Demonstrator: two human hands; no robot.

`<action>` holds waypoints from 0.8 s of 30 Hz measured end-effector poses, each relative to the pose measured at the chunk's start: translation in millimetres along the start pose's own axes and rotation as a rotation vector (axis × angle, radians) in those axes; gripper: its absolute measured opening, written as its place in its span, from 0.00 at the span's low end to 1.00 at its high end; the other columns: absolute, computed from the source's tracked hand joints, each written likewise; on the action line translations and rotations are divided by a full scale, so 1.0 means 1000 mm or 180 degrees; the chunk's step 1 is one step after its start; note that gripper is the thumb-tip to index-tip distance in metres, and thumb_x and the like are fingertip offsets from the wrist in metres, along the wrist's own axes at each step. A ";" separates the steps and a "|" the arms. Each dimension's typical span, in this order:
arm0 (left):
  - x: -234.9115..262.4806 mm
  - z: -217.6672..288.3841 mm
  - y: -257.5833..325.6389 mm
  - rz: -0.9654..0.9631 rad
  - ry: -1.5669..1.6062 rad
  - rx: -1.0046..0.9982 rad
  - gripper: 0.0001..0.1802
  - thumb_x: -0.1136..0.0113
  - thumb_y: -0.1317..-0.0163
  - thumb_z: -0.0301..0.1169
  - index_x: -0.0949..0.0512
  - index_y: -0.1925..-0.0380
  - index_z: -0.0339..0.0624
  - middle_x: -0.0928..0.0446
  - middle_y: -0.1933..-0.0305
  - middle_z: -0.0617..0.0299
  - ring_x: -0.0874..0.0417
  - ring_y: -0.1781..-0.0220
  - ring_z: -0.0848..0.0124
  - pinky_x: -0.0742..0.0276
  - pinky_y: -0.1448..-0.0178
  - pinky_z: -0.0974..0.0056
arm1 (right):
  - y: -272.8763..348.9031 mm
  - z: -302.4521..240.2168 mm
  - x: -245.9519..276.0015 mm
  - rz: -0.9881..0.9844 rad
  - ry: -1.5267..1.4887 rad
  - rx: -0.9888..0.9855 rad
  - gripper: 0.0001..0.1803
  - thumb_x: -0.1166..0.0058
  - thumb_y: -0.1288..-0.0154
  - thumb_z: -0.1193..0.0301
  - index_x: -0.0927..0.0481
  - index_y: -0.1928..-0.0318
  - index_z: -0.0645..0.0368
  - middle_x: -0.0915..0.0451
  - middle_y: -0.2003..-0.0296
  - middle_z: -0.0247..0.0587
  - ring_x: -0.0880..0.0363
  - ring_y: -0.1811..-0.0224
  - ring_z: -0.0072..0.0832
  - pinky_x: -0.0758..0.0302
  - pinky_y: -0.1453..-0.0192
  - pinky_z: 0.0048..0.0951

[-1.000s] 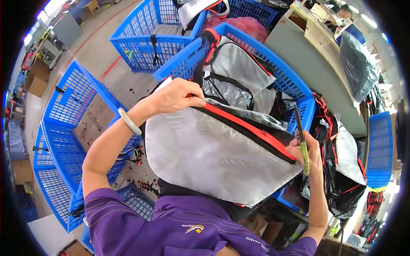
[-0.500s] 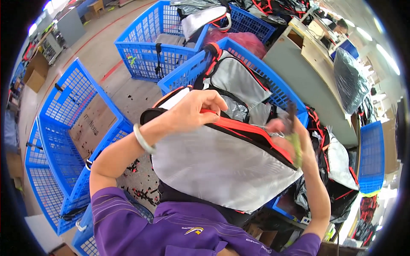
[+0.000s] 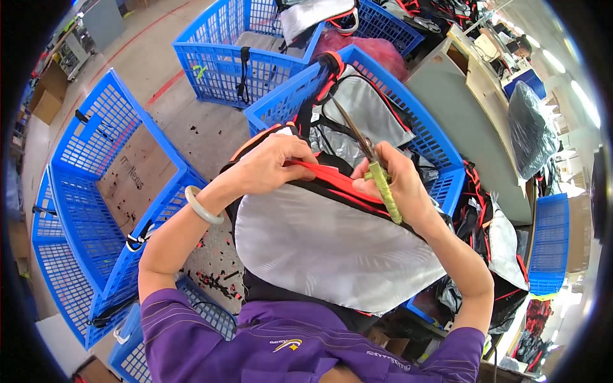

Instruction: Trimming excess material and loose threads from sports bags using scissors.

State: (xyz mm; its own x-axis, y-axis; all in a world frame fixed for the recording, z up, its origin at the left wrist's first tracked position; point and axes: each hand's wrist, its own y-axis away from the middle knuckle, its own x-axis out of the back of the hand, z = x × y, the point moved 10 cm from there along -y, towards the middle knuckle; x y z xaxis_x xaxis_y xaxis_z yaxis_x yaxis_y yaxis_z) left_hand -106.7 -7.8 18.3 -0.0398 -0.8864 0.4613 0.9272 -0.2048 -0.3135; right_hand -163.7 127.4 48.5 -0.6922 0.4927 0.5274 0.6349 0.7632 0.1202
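A: Where is the grey bag (image 3: 332, 249), and how is it held?

B: It lies across the person's lap, in front of the purple shirt (image 3: 255, 348). Its grey panel faces up; the red-and-black trim (image 3: 335, 184) runs along the top edge. The left hand (image 3: 271, 165) grips that edge, fingers (image 3: 299, 152) curled and pinching the red trim.

A: And the right hand (image 3: 399, 188)?

B: Closed around the green-wrapped handle of a pair of scissors (image 3: 373, 166). The fingers are pressed together on the handle; the blades point up and away from the person, above the trim. Whether the blades touch the trim cannot be told.

A: Surroundings?

B: A white bangle (image 3: 201, 205) sits on the left wrist. Just beyond the bag stands a blue plastic crate (image 3: 440, 143) holding similar grey bags; an empty-looking crate (image 3: 96, 159) stands to the left on the floor (image 3: 204, 131).
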 end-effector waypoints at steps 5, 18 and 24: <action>-0.002 0.004 -0.005 -0.0044 0.0017 0.0293 0.09 0.35 0.46 0.30 0.19 0.69 0.34 0.23 0.77 0.53 0.24 0.74 0.65 0.32 0.66 0.62 | -0.017 -0.008 -0.014 0.0153 0.0301 0.0318 0.16 0.35 0.46 0.76 0.31 0.63 0.63 0.22 0.69 0.35 0.26 0.67 0.17 0.28 0.60 0.21; -0.001 0.011 0.013 0.0374 -0.0269 0.0284 0.08 0.38 0.42 0.30 0.24 0.73 0.38 0.30 0.75 0.62 0.30 0.67 0.66 0.38 0.51 0.61 | 0.019 0.013 0.043 0.0023 0.1954 0.0540 0.37 0.26 0.64 0.46 0.29 0.66 0.62 0.28 0.66 0.43 0.27 0.60 0.41 0.29 0.57 0.38; -0.002 0.019 0.012 0.0473 -0.0331 0.0133 0.07 0.37 0.43 0.30 0.24 0.73 0.38 0.29 0.74 0.61 0.29 0.66 0.65 0.37 0.49 0.61 | 0.013 0.022 0.037 -0.0422 0.2207 0.0373 0.39 0.31 0.64 0.39 0.27 0.66 0.61 0.26 0.67 0.42 0.26 0.59 0.41 0.29 0.56 0.39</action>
State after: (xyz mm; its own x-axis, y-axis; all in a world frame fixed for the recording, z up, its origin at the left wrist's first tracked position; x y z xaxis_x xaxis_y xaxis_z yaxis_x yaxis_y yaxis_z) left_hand -88.1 -0.3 29.1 0.1354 -0.8574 0.4966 0.9348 -0.0556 -0.3509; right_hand -188.8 165.0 50.8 -0.3587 0.0431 0.9325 0.4926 0.8573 0.1499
